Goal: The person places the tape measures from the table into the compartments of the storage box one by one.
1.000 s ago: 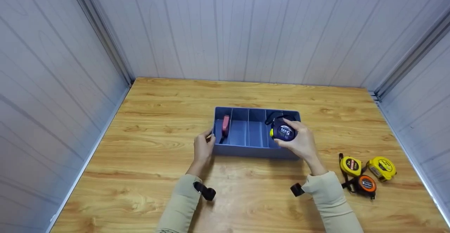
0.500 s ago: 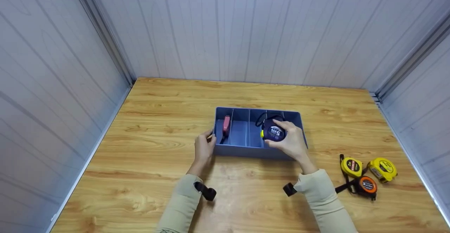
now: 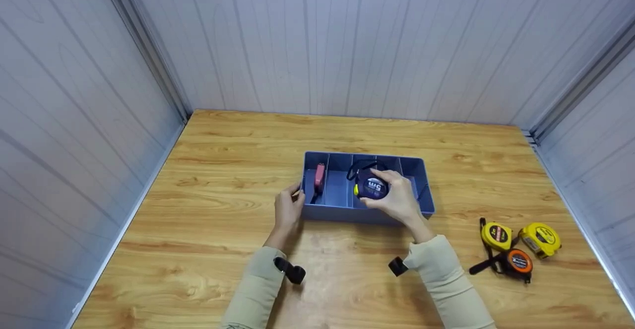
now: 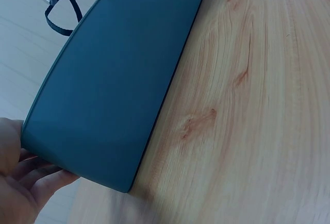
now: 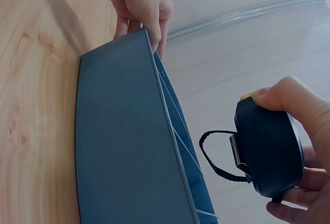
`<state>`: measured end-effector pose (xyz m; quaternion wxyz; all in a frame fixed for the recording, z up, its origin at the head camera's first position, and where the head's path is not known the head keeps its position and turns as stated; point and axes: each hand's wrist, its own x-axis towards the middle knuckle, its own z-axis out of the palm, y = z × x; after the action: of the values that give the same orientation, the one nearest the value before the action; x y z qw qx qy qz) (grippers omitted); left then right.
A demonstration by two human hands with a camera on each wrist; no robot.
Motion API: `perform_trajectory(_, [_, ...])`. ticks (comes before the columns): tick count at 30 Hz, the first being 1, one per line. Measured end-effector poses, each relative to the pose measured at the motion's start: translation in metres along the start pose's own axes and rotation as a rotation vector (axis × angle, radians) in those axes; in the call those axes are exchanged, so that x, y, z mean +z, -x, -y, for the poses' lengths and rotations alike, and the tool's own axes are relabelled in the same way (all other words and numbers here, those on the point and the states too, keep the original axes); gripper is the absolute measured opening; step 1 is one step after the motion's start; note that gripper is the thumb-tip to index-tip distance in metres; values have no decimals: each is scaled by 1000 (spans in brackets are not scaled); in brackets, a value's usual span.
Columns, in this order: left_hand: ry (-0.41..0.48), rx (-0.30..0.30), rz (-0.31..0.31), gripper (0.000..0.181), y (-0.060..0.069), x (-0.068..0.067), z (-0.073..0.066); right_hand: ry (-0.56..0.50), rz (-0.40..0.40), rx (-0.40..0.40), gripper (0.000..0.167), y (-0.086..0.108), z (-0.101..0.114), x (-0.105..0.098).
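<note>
1. Dark tape measure [image 3: 371, 185], marked 5m, sits at the centre of the frame, held above the blue tray [image 3: 342, 213], apart from it.
2. Left of centre, the left hand [image 3: 287, 209] grips the tray's left end, fingers bent around its outside.
3. In the leftmost compartment stands a red item [image 3: 319, 175].
4. Just right of centre, the right hand [image 3: 399, 201] pinches the measure, thumb and fingers spread to its width on opposite edges.
5. At lower right on the counter [image 3: 238, 170] lie a small yellow tape measure [image 3: 496, 235], an orange-and-black tape measure [image 3: 518, 262] and, farthest right, a larger yellow tape measure [image 3: 539, 239].
</note>
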<state>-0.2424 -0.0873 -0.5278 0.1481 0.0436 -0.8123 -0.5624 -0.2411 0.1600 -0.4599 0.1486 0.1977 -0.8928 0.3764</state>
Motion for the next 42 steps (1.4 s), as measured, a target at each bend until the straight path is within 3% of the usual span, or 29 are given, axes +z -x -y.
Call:
perform_trajectory(20, [-24,-33,-5,31,0,0,1,21,112,-46,65,-23,7,26])
perform_trajectory(42, [-6,-31,-3,32,0,1,2,119,231,3,69,-47,8,50])
